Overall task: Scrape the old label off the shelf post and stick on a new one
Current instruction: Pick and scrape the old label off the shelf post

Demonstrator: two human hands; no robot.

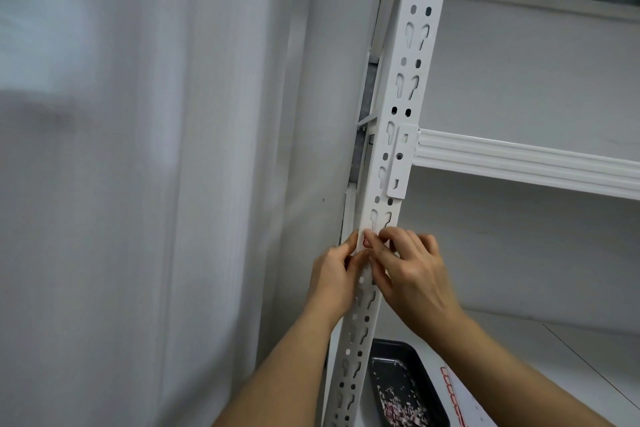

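Red label [366, 242] lies on the white shelf post [398, 135], pinched between the fingertips of the right hand [412, 274] and the thumb of the left hand [334, 274], both curled against the post. Below, a dark tray [420, 371] on the shelf holds red and white scrapings [401, 409].

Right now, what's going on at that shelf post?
A person has both hands on the white perforated metal shelf post. The left hand holds its left edge, and the right hand has its fingertips at a small red label scrap on the post's face. On the shelf below, a dark rectangular tray holds reddish-white paper scrapings, beside a white sheet of red labels.
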